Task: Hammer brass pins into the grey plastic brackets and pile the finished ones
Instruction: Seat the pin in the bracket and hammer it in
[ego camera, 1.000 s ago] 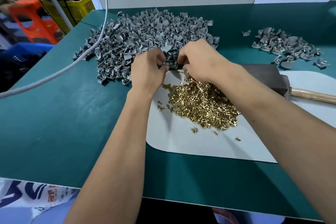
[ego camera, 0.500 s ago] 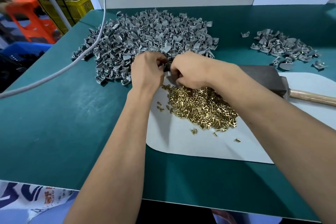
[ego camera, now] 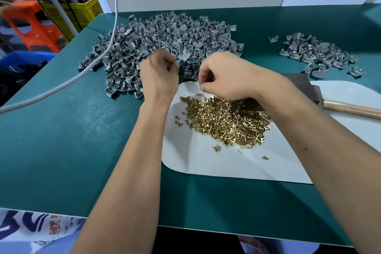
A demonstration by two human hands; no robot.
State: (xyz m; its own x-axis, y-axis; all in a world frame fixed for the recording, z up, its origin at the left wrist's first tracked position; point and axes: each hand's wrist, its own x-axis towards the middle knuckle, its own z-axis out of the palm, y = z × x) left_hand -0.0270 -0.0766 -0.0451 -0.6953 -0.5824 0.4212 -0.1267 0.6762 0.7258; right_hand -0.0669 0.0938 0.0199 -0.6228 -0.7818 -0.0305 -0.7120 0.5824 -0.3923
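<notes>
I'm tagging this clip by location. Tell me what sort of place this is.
Probably a small factory assembly bench: a big heap of grey brackets and a pile of brass pins on a green worktable, with a hammer beside them.

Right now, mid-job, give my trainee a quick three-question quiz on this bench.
1. True or false: the hammer lies on the person's right.
2. Which heap is bigger: A, the bracket pile ahead of the left hand, or B, the pile at far right?
3. What do the brass pins lie on?

Key: 1 true. 2 A. 3 the white mat.
</notes>
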